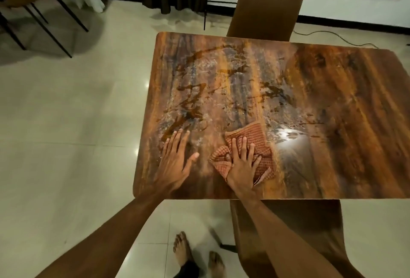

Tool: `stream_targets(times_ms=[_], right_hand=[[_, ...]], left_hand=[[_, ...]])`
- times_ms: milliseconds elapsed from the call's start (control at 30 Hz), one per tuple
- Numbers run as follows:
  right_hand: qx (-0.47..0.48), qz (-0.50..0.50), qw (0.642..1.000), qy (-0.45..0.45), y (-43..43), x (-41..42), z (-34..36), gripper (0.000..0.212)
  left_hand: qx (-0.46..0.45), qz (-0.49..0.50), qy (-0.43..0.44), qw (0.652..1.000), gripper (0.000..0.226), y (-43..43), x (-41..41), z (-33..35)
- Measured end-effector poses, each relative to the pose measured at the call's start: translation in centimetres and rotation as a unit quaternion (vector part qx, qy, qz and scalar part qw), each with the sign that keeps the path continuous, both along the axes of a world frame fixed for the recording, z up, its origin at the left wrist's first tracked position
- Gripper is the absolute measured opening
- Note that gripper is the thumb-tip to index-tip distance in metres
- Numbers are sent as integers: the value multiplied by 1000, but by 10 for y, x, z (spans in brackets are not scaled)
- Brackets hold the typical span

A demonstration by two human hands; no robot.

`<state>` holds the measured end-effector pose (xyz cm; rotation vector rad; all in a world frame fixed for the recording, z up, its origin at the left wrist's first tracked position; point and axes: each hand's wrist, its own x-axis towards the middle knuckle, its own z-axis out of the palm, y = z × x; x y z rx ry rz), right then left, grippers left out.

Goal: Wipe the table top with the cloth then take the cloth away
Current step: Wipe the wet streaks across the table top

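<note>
Lying under right hand (pixel 240 163) — cloth (pixel 259 144).

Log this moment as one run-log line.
phase: wiping | right hand: flat on cloth | left hand: flat on table | smears remain

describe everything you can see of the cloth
The cloth is a red and pale checked woven piece, crumpled and partly folded, lying flat on the wooden table top near its front edge. The right hand presses on it palm down with fingers spread; the left hand rests beside it, not touching.
</note>
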<state>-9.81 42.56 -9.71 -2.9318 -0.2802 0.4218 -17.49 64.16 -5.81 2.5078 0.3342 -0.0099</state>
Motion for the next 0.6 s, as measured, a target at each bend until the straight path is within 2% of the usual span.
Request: stream_targets(times_ms=[33, 100, 167, 267, 367, 400, 433, 533, 600], right_hand=[[6, 24, 1000, 8, 23, -12, 1, 71], [30, 170, 985, 5, 77, -57, -2, 82], [51, 276, 960, -5, 105, -88, -8, 76], [58, 243, 968, -7, 97, -32, -8, 61], [22, 97, 995, 18, 96, 30, -2, 71], [34, 87, 995, 22, 111, 35, 1, 77], [57, 116, 991, 25, 129, 29, 3, 81], [69, 305, 950, 14, 176, -5, -6, 77], [90, 318, 944, 2, 178, 22, -12, 72]], left_hand=[[-2, 3, 7, 1000, 72, 10, -6, 1], [-3, 8, 14, 1000, 72, 32, -17, 3], [-10, 17, 18, 1000, 72, 51, -23, 4], [-13, 39, 23, 999, 74, 74, -24, 5], [-16, 54, 23, 998, 75, 86, -20, 8], [-17, 54, 21, 998, 76, 87, -17, 10], [-19, 49, 20, 998, 76, 87, -15, 13], [-11, 39, 3, 999, 75, 87, -2, 16], [-9, 37, -1, 999, 76, 89, 14, 16]])
